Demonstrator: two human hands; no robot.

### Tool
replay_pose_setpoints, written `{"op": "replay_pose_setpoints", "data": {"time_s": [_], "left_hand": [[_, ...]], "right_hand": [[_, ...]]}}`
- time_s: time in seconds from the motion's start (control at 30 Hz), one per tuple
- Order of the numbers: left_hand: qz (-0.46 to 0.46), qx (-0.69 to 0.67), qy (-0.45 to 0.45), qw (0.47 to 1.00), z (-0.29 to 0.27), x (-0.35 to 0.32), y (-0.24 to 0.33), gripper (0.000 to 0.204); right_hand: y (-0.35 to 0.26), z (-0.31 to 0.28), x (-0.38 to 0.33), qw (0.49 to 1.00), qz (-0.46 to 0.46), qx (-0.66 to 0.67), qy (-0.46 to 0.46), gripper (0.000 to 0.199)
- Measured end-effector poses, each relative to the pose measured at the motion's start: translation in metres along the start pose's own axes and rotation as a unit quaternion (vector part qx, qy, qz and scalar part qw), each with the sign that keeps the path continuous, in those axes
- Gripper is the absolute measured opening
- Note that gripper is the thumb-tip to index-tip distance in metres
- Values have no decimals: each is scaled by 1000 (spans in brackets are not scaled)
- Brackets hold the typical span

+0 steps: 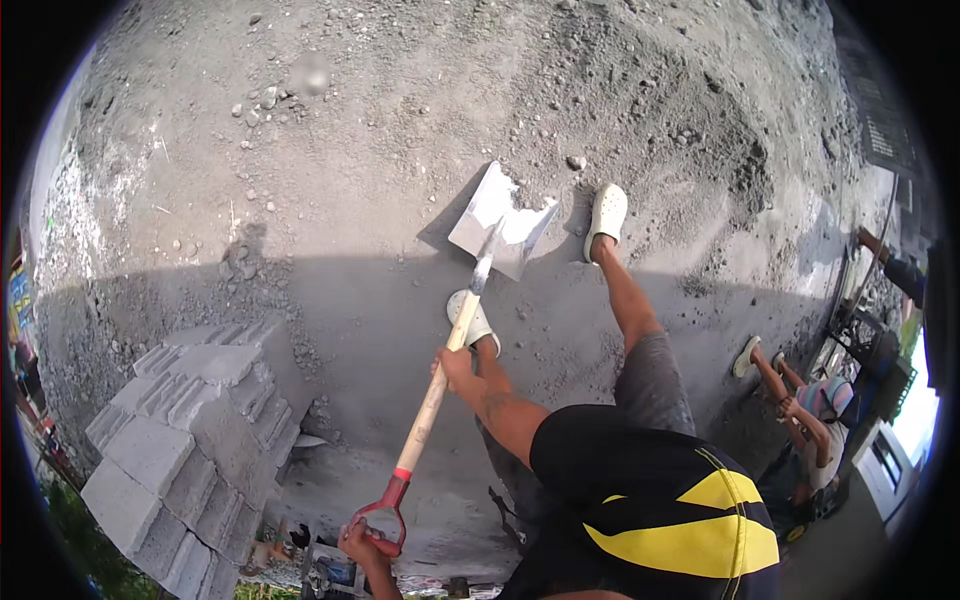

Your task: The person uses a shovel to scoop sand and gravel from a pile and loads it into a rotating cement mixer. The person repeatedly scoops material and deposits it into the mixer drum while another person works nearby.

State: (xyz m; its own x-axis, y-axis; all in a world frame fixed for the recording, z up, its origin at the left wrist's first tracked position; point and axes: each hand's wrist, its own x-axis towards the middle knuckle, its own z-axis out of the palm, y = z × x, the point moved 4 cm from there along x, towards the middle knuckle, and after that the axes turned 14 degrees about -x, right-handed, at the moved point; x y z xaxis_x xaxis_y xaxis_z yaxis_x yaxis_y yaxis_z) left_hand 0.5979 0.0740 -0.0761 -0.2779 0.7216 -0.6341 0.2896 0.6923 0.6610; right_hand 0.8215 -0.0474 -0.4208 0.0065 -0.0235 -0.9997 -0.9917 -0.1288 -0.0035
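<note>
A shovel with a pale wooden shaft (pixel 428 412) runs slantwise in front of me. My left hand (pixel 362 540) is closed around its red D-shaped grip (pixel 397 505) at the lower end. Partway up, my right hand (pixel 455 368) wraps around the shaft. The metal blade (pixel 486 212) points away from me, low over or on the grey ground; I cannot tell if it touches. Bright, pale grey material (pixel 515 222) shows on the blade, overlit by the sun. My feet, in white clogs (pixel 606 215), stand on both sides of the blade and shaft.
Stacked grey concrete blocks (pixel 190 450) stand at the left. Loose grey sand and gravel (pixel 660 110) spread over the far ground, with scattered stones (pixel 268 97). At the right another person (pixel 815 425) bends low. Another person's arm (pixel 890 265) shows at the right rim.
</note>
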Motion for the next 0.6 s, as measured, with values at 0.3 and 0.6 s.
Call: {"op": "replay_pose_setpoints", "data": {"time_s": [0.3,0.6], "left_hand": [[22,-92,-231,968,480,-6,-118,20],[164,-42,-186,968,416,16,-185,18]], "right_hand": [[-485,-208,166,975,-208,23,72,11],[-435,-223,166,975,-207,-21,76,9]]}}
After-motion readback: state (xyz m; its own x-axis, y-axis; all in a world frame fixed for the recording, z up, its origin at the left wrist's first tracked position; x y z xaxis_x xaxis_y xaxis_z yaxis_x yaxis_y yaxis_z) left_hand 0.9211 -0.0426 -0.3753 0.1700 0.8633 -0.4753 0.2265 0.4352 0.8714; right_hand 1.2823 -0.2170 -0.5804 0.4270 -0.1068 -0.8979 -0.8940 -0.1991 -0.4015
